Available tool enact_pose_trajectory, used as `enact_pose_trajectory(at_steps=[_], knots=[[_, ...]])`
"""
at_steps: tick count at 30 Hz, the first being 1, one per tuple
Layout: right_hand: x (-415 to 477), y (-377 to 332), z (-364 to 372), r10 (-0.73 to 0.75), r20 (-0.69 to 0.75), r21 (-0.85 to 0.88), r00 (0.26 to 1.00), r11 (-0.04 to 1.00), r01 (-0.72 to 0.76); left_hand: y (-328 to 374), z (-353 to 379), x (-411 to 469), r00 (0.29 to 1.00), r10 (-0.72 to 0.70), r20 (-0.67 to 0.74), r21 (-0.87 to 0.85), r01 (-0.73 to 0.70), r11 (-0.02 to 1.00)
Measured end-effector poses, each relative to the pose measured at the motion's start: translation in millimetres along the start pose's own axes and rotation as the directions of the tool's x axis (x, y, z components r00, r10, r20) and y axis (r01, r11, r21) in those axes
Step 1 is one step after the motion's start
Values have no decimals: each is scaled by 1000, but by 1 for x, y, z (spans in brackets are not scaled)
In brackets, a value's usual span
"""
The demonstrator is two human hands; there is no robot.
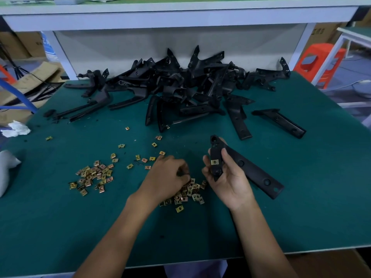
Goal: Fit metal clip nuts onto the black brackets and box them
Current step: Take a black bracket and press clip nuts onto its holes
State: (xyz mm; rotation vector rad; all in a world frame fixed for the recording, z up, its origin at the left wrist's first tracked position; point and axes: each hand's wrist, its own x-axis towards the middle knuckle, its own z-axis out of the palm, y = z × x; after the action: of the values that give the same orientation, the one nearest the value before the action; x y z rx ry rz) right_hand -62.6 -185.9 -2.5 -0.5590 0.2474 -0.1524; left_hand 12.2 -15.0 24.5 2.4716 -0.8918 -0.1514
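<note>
One clip nut (214, 162) sat fitted on the held bracket (251, 169). The right hand (230, 183) gripped this bracket by its narrow end, just above the table (301, 207). The left hand (166, 175) was down on the near nut pile (190, 192) with its fingers curled. Whether a nut was pinched between them could not be determined. A second nut heap (92, 175) lay well apart to the left, with stray nuts scattered between. The bracket heap (180, 83) lay at the far side of the table.

Probable faults:
- Two nuts could lift together, because the near pile was dense and tangled.
- A nut offered at a tilt could seat off its hole.
- The long free end of the held bracket could sweep loose nuts away if the grip turned.

Containers: no box stood on the table. A cardboard surface (329, 263) showed below the near edge at lower right, its contents not visible. Cartons (24, 45) stood behind the bench at left, their contents hidden.
</note>
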Motion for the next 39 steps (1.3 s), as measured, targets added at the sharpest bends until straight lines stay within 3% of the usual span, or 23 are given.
enact_pose_trajectory(at_steps=[3,5,9,11,13,17,22,25,39], knots=[[-2,0,2,-8,26,-15,1000,1000,9,0,-4,-1,995,-97,-26,-210,90,974],[-3,0,4,-1,37,-20,999,1000,1,1,-5,-3,982,-185,-27,-447,154,881],[-4,0,5,14,48,-61,999,998,-12,16,-6,-3,952,-305,38,-865,185,467],[-4,1,5,16,57,-45,998,999,-13,23,-5,-2,943,-322,87,-933,190,305],[-5,1,5,20,63,-21,998,1000,-18,29,-3,-2,940,-319,118,-956,194,220],[-4,1,3,12,81,-37,997,999,-9,33,0,-4,945,-312,92,-944,183,274],[-3,1,2,25,95,-21,995,1000,-23,38,0,-6,933,-350,90,-966,167,197],[-4,1,3,32,95,-25,995,999,-30,42,1,-8,930,-360,77,-966,159,203],[-7,6,6,11,90,-96,996,995,-2,64,11,-9,891,-448,73,-997,65,-33]])
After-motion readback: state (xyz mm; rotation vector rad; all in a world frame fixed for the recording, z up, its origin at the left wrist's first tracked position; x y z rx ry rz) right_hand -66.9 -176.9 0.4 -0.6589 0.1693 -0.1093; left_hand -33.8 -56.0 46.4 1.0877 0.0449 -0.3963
